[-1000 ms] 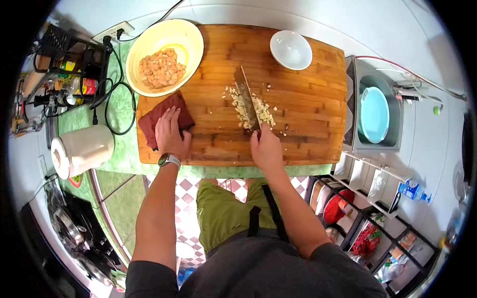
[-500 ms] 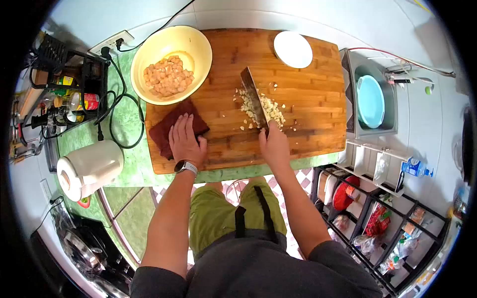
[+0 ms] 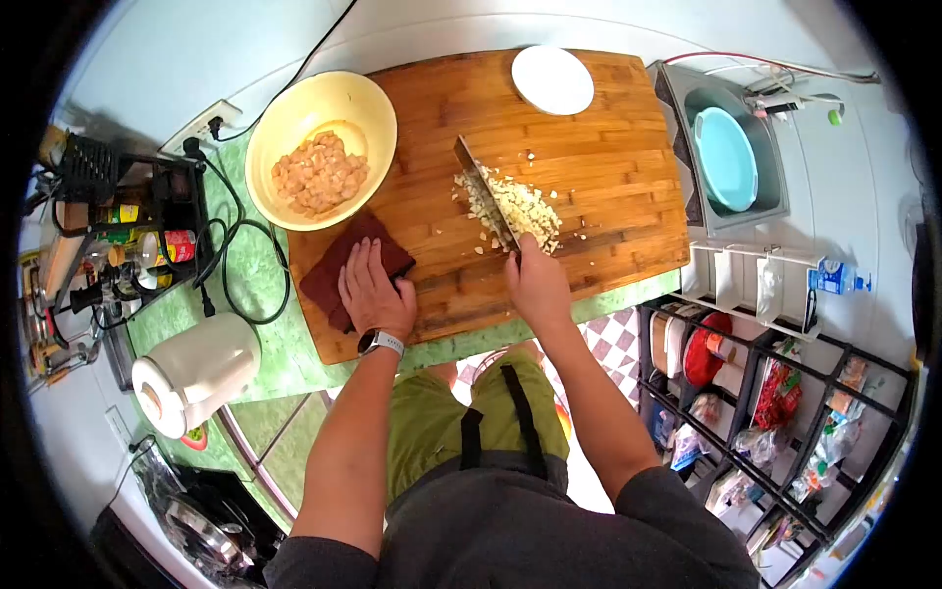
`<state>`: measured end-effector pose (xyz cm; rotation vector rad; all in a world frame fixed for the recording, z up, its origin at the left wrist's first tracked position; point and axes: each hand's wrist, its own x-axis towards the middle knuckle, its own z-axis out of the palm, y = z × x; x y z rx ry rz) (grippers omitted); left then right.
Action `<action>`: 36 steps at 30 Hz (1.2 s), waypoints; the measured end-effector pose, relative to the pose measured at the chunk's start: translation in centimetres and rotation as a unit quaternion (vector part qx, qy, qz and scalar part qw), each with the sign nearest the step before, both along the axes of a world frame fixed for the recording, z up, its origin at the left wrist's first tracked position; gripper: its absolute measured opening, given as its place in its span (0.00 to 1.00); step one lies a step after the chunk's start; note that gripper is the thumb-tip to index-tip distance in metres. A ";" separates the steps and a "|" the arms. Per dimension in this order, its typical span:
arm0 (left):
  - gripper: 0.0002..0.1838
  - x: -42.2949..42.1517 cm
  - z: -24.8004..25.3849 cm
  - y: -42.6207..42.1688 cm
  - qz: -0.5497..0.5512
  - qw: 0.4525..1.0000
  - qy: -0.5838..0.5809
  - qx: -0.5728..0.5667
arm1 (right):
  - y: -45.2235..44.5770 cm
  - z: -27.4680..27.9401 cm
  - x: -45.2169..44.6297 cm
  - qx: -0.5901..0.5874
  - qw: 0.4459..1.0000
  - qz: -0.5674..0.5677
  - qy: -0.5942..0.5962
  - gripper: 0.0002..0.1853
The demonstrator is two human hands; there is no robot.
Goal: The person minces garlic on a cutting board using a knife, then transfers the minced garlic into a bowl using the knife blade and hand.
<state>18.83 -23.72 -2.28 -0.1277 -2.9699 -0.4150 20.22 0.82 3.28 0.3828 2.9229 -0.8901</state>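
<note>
Right hand (image 3: 539,280) gripping a knife (image 3: 482,185) among chopped bits (image 3: 533,210), left hand (image 3: 377,294) spread flat on a red cloth (image 3: 332,271), wood board (image 3: 613,162) under it all, yellow bowl (image 3: 285,126) nearby

the long grey metal knife (image 3: 486,192) has its handle hidden inside the right hand (image 3: 538,280). the left hand (image 3: 376,291) covers one part of the folded dark red cloth (image 3: 326,277). the lower edge cuts the dark grey shirt (image 3: 510,535). letters on the blue-labelled plastic bottle (image 3: 834,277) are too small.

Left fingers (image 3: 363,270) lie flat (thumb (image 3: 406,294) splayed aside) — right fingers (image 3: 530,259) curl in a grip, both arms (image 3: 343,461) stretched forward.
</note>
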 end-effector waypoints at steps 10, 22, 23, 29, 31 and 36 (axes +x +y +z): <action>0.38 0.0 0.1 0.0 0.002 1.000 0.002 -0.014 | -1.0 1.8 1.5 -0.018 0.999 -0.001 -0.050 0.10; 0.37 0.1 -0.1 0.3 -0.007 1.000 0.013 -0.027 | 1.3 1.0 2.3 -0.025 0.999 -0.024 -0.034 0.10; 0.37 0.0 -0.1 0.3 -0.004 1.000 0.016 -0.025 | 1.3 1.0 2.2 -0.018 0.999 -0.017 -0.037 0.10; 0.37 0.1 -0.1 0.3 -0.007 0.999 0.025 -0.020 | -2.3 1.6 4.0 -0.123 0.991 -0.022 -0.051 0.10; 0.37 0.0 -0.2 0.3 -0.010 0.999 0.026 -0.015 | -3.6 0.8 4.3 -0.147 0.987 -0.009 -0.065 0.09; 0.36 -0.1 -0.4 0.2 -0.018 0.998 0.046 -0.034 | -2.8 -0.8 4.3 -0.126 0.991 -0.011 -0.050 0.09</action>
